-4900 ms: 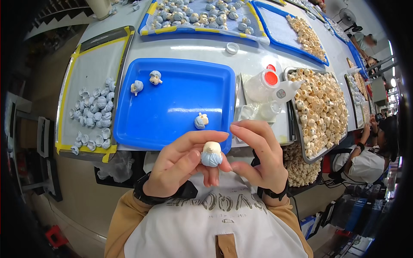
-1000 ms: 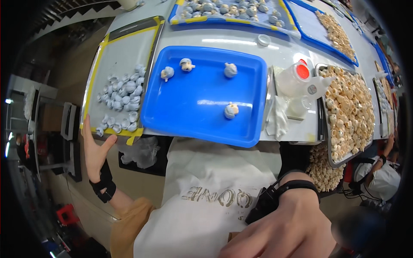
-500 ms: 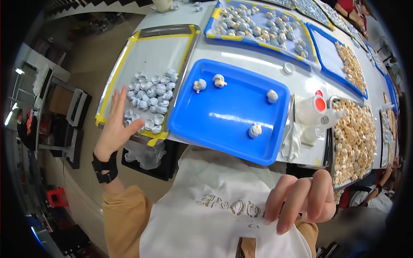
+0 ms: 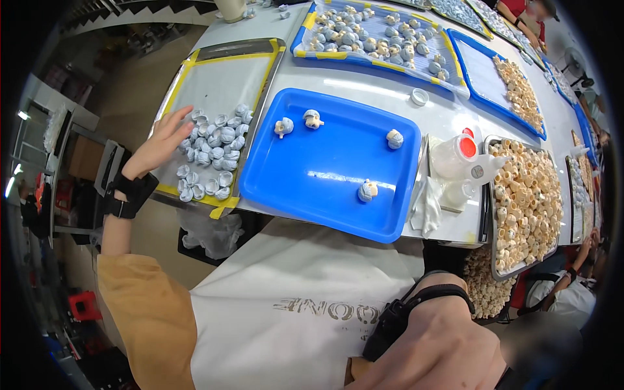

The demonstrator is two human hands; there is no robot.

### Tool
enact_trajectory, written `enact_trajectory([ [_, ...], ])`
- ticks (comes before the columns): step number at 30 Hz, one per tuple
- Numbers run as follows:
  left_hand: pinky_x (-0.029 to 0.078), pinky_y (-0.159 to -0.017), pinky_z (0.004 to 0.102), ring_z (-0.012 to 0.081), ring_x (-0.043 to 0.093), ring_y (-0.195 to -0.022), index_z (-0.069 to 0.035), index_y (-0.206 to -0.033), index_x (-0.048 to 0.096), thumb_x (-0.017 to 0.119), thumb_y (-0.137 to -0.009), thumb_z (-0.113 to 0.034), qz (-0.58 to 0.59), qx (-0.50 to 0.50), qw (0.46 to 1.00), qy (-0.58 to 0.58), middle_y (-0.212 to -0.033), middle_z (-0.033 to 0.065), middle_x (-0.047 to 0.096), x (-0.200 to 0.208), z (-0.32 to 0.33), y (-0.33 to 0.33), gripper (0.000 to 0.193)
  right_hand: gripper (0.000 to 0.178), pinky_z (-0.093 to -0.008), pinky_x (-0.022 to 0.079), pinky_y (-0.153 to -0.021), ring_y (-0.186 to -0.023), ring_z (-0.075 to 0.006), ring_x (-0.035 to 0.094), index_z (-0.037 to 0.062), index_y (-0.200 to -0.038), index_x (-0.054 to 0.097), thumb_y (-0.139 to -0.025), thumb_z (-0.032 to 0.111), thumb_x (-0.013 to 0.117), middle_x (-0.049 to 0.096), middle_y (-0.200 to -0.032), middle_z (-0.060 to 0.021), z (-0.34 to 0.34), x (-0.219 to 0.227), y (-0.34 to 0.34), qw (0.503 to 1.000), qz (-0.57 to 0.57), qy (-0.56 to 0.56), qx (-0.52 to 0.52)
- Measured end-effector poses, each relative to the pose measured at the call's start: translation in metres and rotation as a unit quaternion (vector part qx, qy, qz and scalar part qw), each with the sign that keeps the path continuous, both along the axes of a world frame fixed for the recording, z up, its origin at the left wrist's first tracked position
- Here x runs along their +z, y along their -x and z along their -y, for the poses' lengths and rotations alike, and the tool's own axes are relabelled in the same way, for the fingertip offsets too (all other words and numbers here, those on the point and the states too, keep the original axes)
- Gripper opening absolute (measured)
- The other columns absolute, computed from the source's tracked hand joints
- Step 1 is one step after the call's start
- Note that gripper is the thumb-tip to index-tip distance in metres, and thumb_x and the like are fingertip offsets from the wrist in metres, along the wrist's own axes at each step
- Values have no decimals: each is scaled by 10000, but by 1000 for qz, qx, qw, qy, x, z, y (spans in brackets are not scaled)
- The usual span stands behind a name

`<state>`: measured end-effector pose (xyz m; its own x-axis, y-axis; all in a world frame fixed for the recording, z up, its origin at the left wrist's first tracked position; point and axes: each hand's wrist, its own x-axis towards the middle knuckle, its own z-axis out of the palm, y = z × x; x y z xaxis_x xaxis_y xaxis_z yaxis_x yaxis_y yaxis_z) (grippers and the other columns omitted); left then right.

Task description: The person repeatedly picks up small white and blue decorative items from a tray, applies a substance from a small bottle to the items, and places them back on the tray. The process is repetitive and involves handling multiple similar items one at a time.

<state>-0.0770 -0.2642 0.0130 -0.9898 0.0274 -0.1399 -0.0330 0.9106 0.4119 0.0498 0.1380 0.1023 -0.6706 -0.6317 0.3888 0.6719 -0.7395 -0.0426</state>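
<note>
My left hand reaches over the left edge of a yellow-taped tray, its fingers stretched out and apart, holding nothing. Just beside the fingertips lie several grey-blue hollow shell-like pieces, heaped on the near half of that tray. Down at the lower right, my right hand is raised close to the camera above my apron, its back showing. Its fingers are hidden, so what they hold cannot be seen. Between the hands sits a blue tray with several small figure heads, cream with grey-blue caps, spaced apart.
Right of the blue tray stand clear bottles with a crumpled white cloth. A metal tray of cream hollow pieces is farther right. Behind are a taped tray of capped heads and another blue-rimmed tray. A round white lid lies on the table.
My left hand has shifted left and bent its fingers over the shell pieces. My right hand has turned, from curled fingers showing to its back, and dropped lower. The view has shifted slightly.
</note>
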Motion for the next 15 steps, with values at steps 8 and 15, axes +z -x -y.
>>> enact_trajectory([
  [8,331,-928,288,230,413,-1067,-65,-1205,455,474,-908,-287,36,-45,998,5,-1116,118,409,6,-38,-4,372,152,-286,430,-552,-614,-229,504,-79,-790,544,-831,-13,413,542,-819,-285,-2,0,2,997,-26,-34,-58],
  [15,348,-910,294,214,444,-1037,-27,-1149,476,522,-881,-280,88,-53,995,2,-1069,114,450,28,-60,-19,372,153,-343,424,-595,-649,-249,487,-52,-911,538,-850,29,423,552,-856,-225,25,-15,-3,971,-92,70,-210],
])
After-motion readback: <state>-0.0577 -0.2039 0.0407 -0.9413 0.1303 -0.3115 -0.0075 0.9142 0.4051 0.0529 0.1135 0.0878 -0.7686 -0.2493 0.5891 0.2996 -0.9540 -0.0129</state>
